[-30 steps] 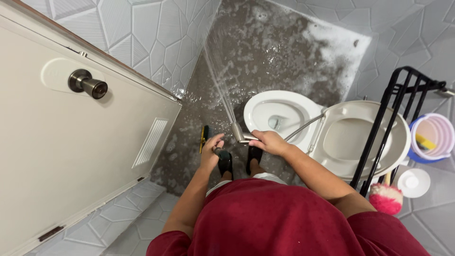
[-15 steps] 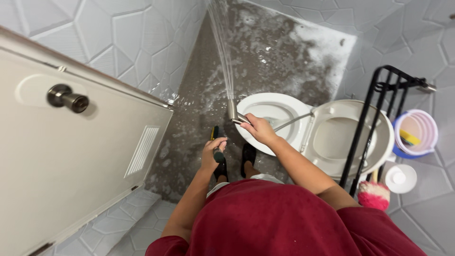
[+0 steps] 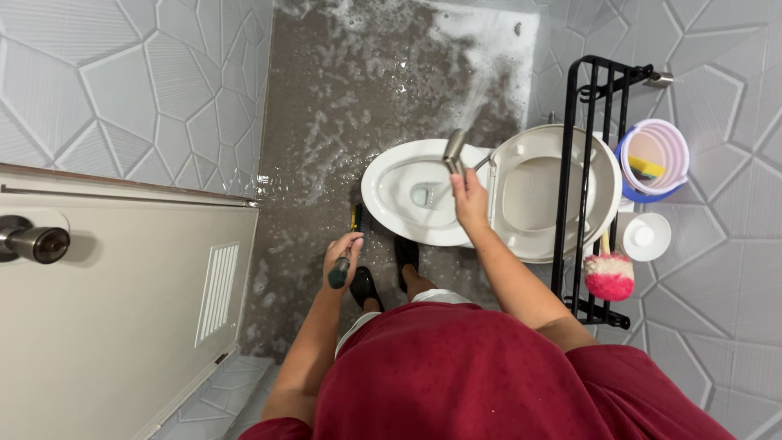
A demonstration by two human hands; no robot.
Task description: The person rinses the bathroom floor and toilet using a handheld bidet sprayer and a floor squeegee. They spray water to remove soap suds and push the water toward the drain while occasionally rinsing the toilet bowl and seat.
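From the head camera, looking down: the right hand [image 3: 470,198] is clamped around a metal hand-held spray nozzle [image 3: 453,151] above the open white ceramic toilet bowl [image 3: 399,175], water jetting toward the foamy dark grey floor [image 3: 342,106]. The left hand [image 3: 343,253] is closed on the dark handle of a brush [image 3: 340,273], held low beside the bowl. A black metal rack [image 3: 582,179] stands to the right, a pink fluffy brush [image 3: 609,275] hanging at it.
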